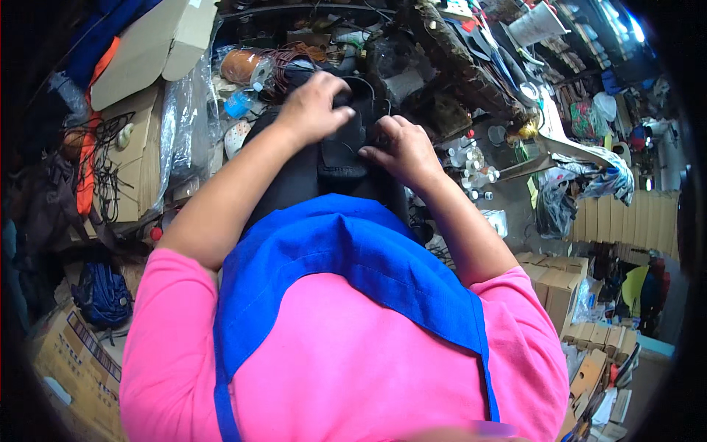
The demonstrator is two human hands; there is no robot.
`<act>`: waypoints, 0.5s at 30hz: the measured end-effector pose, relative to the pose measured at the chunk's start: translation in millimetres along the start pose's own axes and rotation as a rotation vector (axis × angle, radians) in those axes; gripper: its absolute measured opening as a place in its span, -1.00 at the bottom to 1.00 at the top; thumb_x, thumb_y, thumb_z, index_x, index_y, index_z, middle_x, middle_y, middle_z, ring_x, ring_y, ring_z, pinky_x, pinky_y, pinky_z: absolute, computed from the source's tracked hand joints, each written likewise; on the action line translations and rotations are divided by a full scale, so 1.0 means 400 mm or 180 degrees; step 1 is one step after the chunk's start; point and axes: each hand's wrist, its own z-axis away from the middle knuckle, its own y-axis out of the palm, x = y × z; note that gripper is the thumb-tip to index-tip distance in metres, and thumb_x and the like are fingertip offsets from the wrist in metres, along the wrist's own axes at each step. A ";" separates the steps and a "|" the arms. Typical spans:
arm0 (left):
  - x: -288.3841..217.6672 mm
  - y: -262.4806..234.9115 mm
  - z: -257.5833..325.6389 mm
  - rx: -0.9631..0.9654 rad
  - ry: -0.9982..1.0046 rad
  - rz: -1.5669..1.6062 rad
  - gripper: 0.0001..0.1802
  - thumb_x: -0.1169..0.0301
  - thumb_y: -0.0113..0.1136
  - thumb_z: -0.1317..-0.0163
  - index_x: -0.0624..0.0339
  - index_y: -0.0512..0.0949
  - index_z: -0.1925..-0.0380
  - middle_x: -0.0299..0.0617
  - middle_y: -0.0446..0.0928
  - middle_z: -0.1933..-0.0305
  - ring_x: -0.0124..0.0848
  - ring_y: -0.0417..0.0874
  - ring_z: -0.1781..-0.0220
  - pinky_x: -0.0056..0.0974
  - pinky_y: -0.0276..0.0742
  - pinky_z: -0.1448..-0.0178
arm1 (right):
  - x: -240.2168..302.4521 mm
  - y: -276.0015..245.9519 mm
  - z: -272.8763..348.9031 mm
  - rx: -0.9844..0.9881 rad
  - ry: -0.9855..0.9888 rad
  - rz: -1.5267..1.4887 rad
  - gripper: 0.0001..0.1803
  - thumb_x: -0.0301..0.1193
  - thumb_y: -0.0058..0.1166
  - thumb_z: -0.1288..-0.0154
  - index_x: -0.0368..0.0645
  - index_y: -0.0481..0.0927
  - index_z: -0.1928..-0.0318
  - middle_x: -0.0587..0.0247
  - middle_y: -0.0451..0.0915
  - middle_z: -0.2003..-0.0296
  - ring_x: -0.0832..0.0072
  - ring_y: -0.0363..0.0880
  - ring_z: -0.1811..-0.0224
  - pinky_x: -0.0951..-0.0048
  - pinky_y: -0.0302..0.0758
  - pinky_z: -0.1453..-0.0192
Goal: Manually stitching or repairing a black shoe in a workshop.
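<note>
Now, two hands (313,109) (409,152) flank one black item (344,153).

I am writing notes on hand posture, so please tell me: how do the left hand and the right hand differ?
The left hand sits higher in the picture; the right hand sits lower. The left hand's thumb points rightward, the right hand's thumb leftward. Both are bare, have bent fingers and are at the black item.
</note>
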 end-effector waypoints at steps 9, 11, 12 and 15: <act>-0.069 0.038 0.039 0.1044 0.0184 0.0552 -0.65 0.32 0.34 0.05 0.12 0.51 0.23 -0.12 0.39 0.04 -0.12 0.50 -0.04 -0.16 0.44 -0.12 | -0.020 -0.017 0.033 0.1284 0.0146 -0.0841 -0.78 -0.31 0.11 -0.17 -0.24 0.55 0.43 -0.08 0.49 0.50 0.04 0.52 0.41 0.15 0.43 0.32; -0.065 0.041 0.033 0.1202 0.0166 0.0658 -0.66 0.32 0.34 0.05 0.13 0.51 0.25 -0.13 0.37 0.03 -0.12 0.50 -0.03 -0.16 0.43 -0.12 | -0.021 -0.019 0.048 0.1180 -0.0047 -0.0756 -0.78 -0.32 0.10 -0.17 -0.25 0.53 0.46 -0.08 0.49 0.50 0.02 0.52 0.41 0.16 0.43 0.32; -0.064 0.042 0.030 0.1208 0.0160 0.0654 -0.66 0.32 0.34 0.05 0.13 0.51 0.25 -0.13 0.37 0.03 -0.12 0.50 -0.03 -0.16 0.43 -0.12 | -0.022 -0.022 0.059 0.1077 -0.0238 -0.0654 -0.77 -0.33 0.09 -0.17 -0.25 0.50 0.48 -0.08 0.49 0.51 0.00 0.51 0.40 0.16 0.43 0.32; -0.060 0.049 0.022 0.1270 0.0190 0.0749 -0.68 0.31 0.35 0.05 0.13 0.51 0.28 -0.13 0.38 0.04 -0.12 0.49 -0.03 -0.17 0.43 -0.11 | -0.020 -0.050 0.107 0.0778 -0.0298 -0.1050 -0.70 -0.36 0.08 -0.19 -0.29 0.37 0.56 -0.01 0.37 0.60 0.11 0.38 0.53 0.19 0.33 0.41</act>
